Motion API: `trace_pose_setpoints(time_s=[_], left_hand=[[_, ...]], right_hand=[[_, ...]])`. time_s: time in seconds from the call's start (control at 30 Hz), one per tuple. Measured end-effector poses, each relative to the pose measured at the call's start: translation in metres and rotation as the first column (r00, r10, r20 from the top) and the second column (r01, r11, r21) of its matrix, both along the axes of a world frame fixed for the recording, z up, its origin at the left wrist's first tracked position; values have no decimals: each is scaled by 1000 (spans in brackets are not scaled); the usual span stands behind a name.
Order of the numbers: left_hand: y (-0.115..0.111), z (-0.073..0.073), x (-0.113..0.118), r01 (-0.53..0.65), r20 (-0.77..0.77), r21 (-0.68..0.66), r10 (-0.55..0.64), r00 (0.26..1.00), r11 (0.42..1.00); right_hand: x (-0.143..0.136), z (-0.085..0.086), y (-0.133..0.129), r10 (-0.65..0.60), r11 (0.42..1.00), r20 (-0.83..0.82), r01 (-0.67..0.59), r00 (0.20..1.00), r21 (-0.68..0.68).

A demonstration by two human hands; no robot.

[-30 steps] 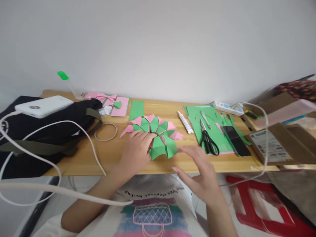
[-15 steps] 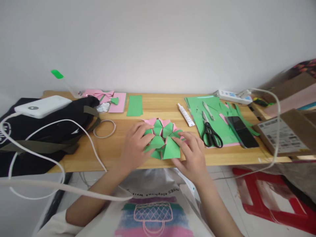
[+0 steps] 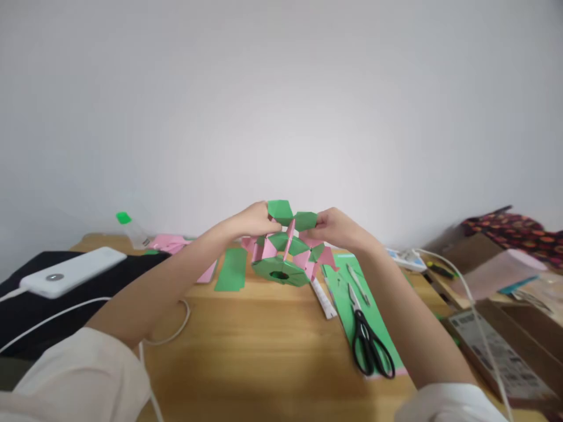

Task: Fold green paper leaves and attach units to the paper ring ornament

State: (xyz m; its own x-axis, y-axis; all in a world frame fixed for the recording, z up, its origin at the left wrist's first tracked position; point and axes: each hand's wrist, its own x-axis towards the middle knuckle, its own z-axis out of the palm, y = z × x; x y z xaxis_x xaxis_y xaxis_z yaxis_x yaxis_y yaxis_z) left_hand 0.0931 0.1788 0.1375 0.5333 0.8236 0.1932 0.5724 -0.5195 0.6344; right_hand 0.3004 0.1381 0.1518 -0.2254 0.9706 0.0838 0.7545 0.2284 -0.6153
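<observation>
A folded green and pink paper model (image 3: 281, 269) is held up in the air above the table, its underside with a dark central hole turned towards me. My left hand (image 3: 257, 220) is closed on its upper left side, thumb against a pink fold. On the upper right, my right hand (image 3: 332, 227) pinches the model beside a green flap; some of its fingers are hidden behind the paper. Below and to the right lie a white glue tube (image 3: 324, 300), black-handled scissors (image 3: 369, 346) and a craft knife (image 3: 358, 283) on green paper sheets (image 3: 382, 316).
Green paper strips (image 3: 231, 269) and pink folded pieces (image 3: 169, 242) lie at the back left. A white power bank (image 3: 73, 271) rests on a black bag (image 3: 26, 328), with a white cable trailing. Cardboard boxes (image 3: 505, 351) and a power strip (image 3: 407, 259) are at the right.
Both hands have lifted the paper model off the table, away from me, and tipped it so its underside shows. The camera view has tilted upward and my arms are stretched further out.
</observation>
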Motion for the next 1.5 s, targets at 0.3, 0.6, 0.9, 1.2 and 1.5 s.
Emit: trace_pose_setpoints(time_s=[0.3,0.6,0.9,1.2,1.5], left_hand=[[36,3,6,19,-197,-126,-44,979,992],[41,-6,10,45,-241,59,-30,970,997],[-42,-87,-9,-14,-135,477,89,987,879],[-120,-189,-27,-123,-94,520,199,975,846],[-116,-180,-16,-132,-119,539,230,966,832]], right_hand=[[4,12,42,77,989,68,-68,995,-129],[4,10,44,35,999,188,-30,982,-29],[-7,-81,-24,-33,932,205,-44,978,360],[-3,-215,-114,-276,845,-81,282,958,455],[9,-220,-112,-299,919,-409,376,862,121]])
